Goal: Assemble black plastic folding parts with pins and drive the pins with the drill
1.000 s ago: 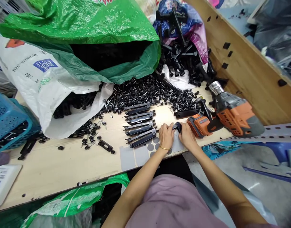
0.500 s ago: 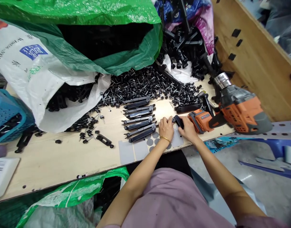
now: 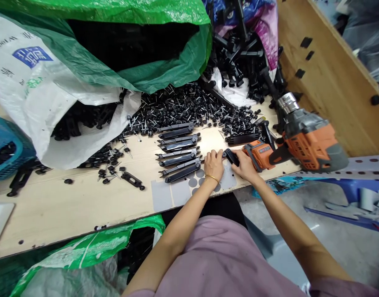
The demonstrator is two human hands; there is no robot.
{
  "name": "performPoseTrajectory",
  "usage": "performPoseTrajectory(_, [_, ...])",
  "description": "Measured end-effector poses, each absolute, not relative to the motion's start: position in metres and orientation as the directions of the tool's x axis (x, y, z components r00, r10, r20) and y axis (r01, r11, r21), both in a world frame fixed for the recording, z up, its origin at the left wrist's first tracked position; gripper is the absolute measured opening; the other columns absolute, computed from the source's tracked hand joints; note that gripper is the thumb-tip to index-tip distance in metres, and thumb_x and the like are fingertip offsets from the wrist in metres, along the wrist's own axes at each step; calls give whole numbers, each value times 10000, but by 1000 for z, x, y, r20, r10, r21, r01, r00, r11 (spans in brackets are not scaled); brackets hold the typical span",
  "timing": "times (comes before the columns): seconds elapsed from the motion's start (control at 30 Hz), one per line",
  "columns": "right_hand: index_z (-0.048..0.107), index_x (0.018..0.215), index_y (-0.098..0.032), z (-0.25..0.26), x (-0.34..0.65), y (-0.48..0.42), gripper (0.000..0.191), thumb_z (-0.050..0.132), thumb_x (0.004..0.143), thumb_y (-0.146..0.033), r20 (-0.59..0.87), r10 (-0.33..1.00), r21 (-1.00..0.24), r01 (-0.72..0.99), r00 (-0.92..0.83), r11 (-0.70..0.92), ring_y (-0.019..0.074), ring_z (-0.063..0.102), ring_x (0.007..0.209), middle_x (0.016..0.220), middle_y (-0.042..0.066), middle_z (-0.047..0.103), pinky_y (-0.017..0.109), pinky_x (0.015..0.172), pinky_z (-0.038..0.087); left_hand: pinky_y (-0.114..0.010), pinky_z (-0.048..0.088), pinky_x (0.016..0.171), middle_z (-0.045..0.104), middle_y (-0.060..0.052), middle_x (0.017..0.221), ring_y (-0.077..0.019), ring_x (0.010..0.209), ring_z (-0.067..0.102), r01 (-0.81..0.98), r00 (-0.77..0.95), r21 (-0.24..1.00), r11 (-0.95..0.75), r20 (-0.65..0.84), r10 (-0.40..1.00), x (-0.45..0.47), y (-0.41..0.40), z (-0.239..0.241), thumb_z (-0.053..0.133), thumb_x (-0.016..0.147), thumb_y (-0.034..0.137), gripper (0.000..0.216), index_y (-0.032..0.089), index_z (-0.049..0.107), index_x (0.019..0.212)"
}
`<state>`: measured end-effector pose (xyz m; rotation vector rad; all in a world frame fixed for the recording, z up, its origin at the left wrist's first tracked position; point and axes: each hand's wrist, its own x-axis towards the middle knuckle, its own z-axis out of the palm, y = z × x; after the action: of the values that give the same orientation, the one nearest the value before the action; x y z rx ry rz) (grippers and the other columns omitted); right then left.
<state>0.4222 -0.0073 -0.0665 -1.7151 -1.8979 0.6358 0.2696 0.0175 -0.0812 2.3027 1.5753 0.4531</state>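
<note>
Black part held between both hands, right of the frame's centre.
The black part (image 3: 231,157) lies at the inner side of the right hand (image 3: 245,165), its long axis slanting from upper left to lower right. The right hand is nearer: its fingers are closed narrowly on the part's lower-right length. The left hand (image 3: 214,164) is at the upper-left end, fingers bent and close together; whether the fingertips grip that end or only rest against it cannot be told. Both palms face down, low over the table (image 3: 84,206), with forearms converging from the lower edge of the frame. A row of long dark parts (image 3: 180,158) lies left of the left hand; an orange power tool (image 3: 313,142) lies right of the right hand.
</note>
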Motion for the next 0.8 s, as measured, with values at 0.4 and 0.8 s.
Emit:
performPoseTrajectory(0.4, [495,1160,-129,-56,394,-12,479,468,683,-146,-48,998,-601,796,52,-70,266,532,1016,1085,141,574,405,912,433,-337,403,818,499,-79,973,-220,916,453,770,345,529,-357,126,930,262,49,-88,407,903,175,330,207,530,1207])
performPoseTrajectory(0.8, [313,1399,-130,-67,396,-10,703,449,709,-134,-27,1000,-610,792,0,-17,288,432,1195,1313,154,475,464,1028,348,-332,415,866,522,-78,968,-200,927,491,693,286,655,-301,134,949,260,16,-89,402,933,298,360,172,493,1257])
